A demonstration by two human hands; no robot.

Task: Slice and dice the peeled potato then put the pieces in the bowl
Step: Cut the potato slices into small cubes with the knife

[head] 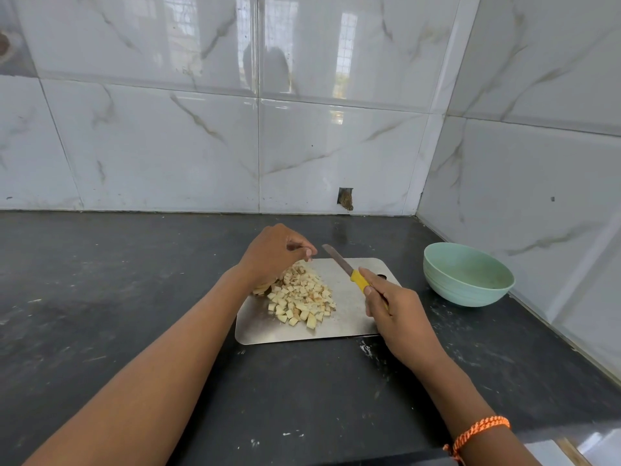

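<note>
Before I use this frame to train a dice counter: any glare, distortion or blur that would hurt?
Head view: window glare streaks the glossy wall tiles; wide-angle bending curves the tile seams and counter edge; the board shows only a soft sheen; the dice are evenly lit and fairly sharp; the left hand hides part of the pile; the bowl and knife are clear.

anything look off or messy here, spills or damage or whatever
One thing: the wall tile has a small broken hole just above the countertop, behind the cutting board. Otherwise nothing is spilled: the diced potato sits in a pile on the board, and the bowl stands upright.
</note>
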